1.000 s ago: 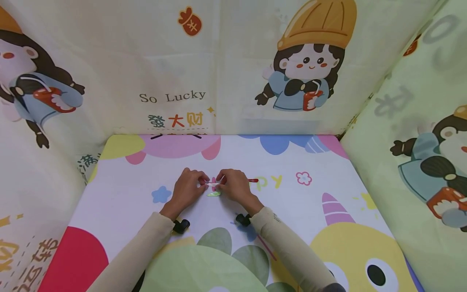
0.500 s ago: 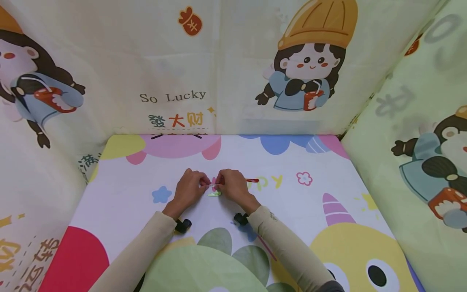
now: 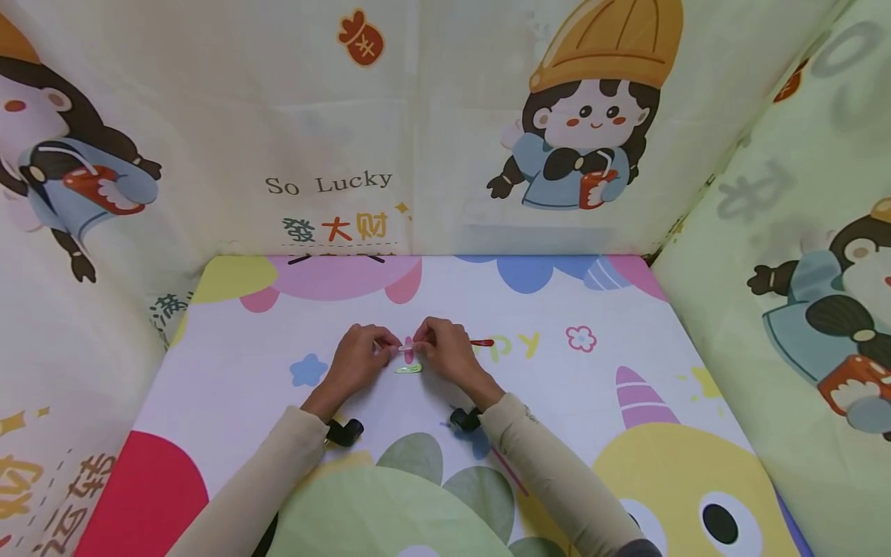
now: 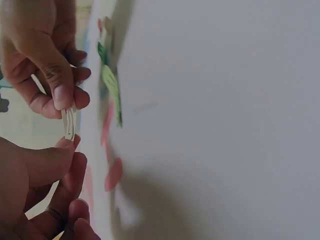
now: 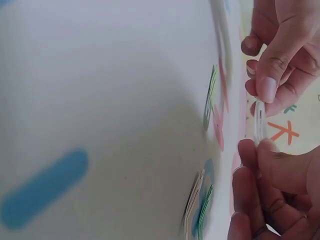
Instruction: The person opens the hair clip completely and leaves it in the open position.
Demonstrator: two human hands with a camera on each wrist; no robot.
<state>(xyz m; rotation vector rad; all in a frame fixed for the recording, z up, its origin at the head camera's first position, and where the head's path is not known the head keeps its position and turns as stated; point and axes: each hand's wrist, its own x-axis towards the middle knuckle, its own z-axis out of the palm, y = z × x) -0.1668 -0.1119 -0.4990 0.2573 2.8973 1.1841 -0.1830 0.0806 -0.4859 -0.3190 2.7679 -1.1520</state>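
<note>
A small white snap hair clip is held between both hands, above the table. My left hand pinches one end of it between thumb and fingers. The other end is pinched by my right hand. Both wrist views show the clip bridging the two sets of fingertips. Just below the hands, a light green hair clip lies on the table. A red hair clip pokes out beyond the right hand. More clips, one white and one green, lie beneath the right hand, hidden from the head view.
The tabletop carries a printed cartoon cover. Cloth walls with cartoon figures stand at the back and at both sides. A black wrist camera is strapped to the left wrist, another to the right.
The right hand has shifted slightly up in the head view, and the white clip now shows at a different angle. Both hands keep hold of it. The green clip stays on the table.
</note>
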